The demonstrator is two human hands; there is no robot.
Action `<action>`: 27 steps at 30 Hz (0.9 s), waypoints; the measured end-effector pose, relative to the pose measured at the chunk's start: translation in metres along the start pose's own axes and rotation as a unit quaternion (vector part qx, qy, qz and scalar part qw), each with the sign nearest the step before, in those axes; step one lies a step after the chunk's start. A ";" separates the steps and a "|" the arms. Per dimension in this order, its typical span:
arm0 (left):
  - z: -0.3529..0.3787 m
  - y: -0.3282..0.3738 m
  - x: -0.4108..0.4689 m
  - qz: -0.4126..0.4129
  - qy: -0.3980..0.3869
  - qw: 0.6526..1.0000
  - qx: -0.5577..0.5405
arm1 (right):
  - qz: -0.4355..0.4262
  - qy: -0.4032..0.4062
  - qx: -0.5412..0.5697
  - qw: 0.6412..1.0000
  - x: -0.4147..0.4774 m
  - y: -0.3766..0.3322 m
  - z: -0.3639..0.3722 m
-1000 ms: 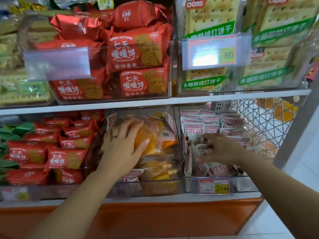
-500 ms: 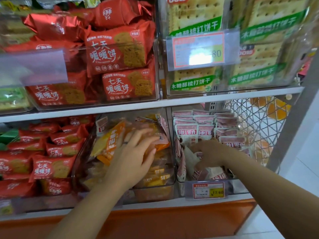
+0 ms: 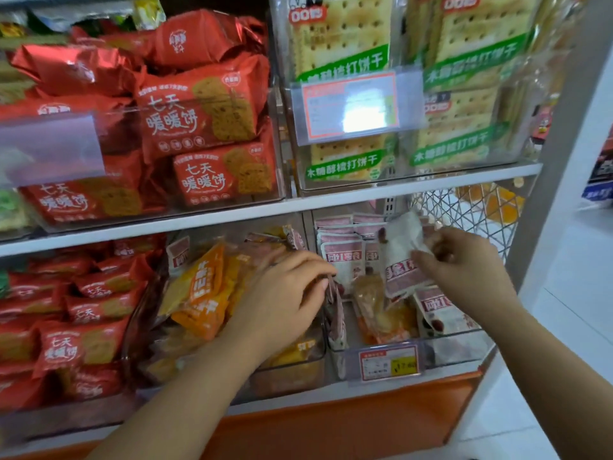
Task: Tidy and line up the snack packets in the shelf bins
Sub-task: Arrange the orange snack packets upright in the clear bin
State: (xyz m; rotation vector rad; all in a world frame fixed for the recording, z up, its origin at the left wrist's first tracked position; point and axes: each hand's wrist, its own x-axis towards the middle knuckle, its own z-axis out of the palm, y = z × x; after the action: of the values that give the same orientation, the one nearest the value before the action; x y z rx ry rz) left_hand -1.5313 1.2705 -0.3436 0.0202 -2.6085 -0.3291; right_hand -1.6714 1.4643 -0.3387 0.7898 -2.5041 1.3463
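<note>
On the lower shelf, a clear middle bin (image 3: 292, 370) holds orange and yellow snack packets (image 3: 202, 290). My left hand (image 3: 285, 293) lies over them with fingers curled toward the bin's right wall. The clear bin to the right (image 3: 461, 346) holds white-and-pink packets (image 3: 341, 257), some standing in a row at the back, others lying loose in front. My right hand (image 3: 464, 263) pinches one white-and-pink packet (image 3: 403, 257) and holds it lifted above this bin. A brownish packet (image 3: 371, 293) lies among the loose ones.
Red biscuit packets (image 3: 83, 310) fill the lower-left bin and the upper-left bin (image 3: 205, 117). Green-labelled cracker packs (image 3: 457, 94) fill the upper-right bin. Price tags (image 3: 388, 361) hang on the bin fronts. A white wire rack (image 3: 464, 210) and the shelf's grey upright (image 3: 564, 127) stand at right.
My right hand has lifted a white-and-pink packet up out of the right bin. My left hand slid right across the orange packets toward the divider between bins.
</note>
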 end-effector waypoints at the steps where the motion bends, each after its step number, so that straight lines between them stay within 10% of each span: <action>1: 0.001 0.008 0.008 -0.005 -0.026 0.999 -0.018 | 0.006 0.044 0.012 0.999 -0.007 0.004 -0.003; 11: 0.086 0.026 0.101 -0.115 -0.365 0.922 0.052 | 0.006 0.110 0.005 0.994 -0.012 0.054 -0.005; 27: 0.125 0.023 0.112 -0.177 -0.468 0.856 0.132 | -0.018 0.105 0.003 0.994 -0.015 0.065 -0.005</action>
State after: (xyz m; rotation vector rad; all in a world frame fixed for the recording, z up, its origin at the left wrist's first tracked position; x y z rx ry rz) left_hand -1.6885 1.3128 -0.3892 0.5776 -3.6102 -0.0935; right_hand -1.6941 1.5033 -0.3884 0.6530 -2.3149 1.3495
